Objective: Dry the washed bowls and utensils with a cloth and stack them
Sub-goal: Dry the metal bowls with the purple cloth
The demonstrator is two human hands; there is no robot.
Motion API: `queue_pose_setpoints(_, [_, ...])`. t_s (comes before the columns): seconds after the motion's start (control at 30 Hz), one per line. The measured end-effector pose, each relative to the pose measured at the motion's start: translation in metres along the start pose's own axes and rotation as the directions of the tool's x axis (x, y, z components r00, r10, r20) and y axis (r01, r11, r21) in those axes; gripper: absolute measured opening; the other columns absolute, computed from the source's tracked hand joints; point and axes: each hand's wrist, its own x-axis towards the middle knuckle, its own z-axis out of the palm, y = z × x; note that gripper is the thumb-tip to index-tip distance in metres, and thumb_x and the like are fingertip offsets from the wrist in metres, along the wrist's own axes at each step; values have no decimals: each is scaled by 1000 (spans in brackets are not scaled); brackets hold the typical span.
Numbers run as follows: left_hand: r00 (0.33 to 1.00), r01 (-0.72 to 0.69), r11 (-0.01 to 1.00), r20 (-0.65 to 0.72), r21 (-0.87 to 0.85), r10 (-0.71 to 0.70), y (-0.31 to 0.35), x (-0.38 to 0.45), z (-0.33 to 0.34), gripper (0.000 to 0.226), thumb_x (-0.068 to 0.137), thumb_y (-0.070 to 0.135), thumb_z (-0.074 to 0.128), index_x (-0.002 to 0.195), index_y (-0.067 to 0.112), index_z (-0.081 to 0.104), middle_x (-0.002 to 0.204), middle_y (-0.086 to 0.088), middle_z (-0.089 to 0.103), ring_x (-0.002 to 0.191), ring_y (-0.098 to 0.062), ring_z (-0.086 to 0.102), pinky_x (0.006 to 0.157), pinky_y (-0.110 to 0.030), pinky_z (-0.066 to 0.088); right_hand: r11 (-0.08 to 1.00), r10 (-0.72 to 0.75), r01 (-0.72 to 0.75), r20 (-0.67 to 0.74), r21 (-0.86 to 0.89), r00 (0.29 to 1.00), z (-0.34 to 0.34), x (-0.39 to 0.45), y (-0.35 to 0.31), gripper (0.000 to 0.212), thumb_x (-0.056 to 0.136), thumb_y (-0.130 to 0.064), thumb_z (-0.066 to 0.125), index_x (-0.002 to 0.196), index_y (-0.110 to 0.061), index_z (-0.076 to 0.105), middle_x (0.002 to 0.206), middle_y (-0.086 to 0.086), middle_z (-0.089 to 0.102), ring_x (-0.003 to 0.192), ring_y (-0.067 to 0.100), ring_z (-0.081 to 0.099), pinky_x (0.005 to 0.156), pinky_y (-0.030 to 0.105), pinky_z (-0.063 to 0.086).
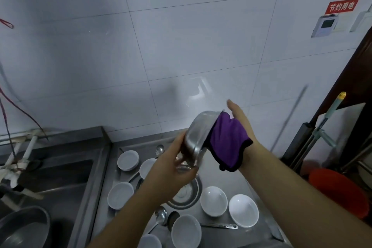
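Plainly early: the left hand (173, 169) grips a steel bowl (198, 137) tilted up; the right hand (239, 125), fingers straight, presses a cloth (227, 143) into it; below both, white bowls (213, 200) and spoons (161, 214) lie scattered, unstacked.

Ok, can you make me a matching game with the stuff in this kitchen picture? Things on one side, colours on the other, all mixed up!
Things:
1. cloth over the right hand
2. bowl held by the left hand
3. bucket by the counter
4. small dish on the counter

Colours:
A. white
B. orange-red
C. purple
D. shiny silver

Pairs: 1-C, 2-D, 3-B, 4-A
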Motion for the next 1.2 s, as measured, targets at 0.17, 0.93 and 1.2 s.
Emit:
queue_pose_setpoints(0.17, [999,-31,971,-13,239,35,-7,-2,-4,99,86,37,81,152,70,15,150,43,39,137,9,46,95,4,39,999,13,-8,84,-53,996,-12,-4,6,54,77,-37,89,118,-5,74,106,18,74,91,36,76,77,49,62])
queue_pose_setpoints(0.93, [856,47,242,-86,-969,-510,-4,12,-27,39,106,32,52,114,7,81,124,-17,76,110,-29,76,81,-38,64,997,-26,-1,-323,-82,946,-52,-15,45,41,112,-24,45,79,-3,57,44,3,63,41,9,65,38,18,47])
queue_pose_setpoints(1.2, [831,320,422,37,-848,-555,12,9,-12,46,110,28,44,139,-3,60,129,-33,67,124,-51,63,96,-62,57,773,-531,425,-116,-471,839,-16,-44,38,32,101,-48,56,82,-26,68,72,-8,65,71,7,60,70,33,50])
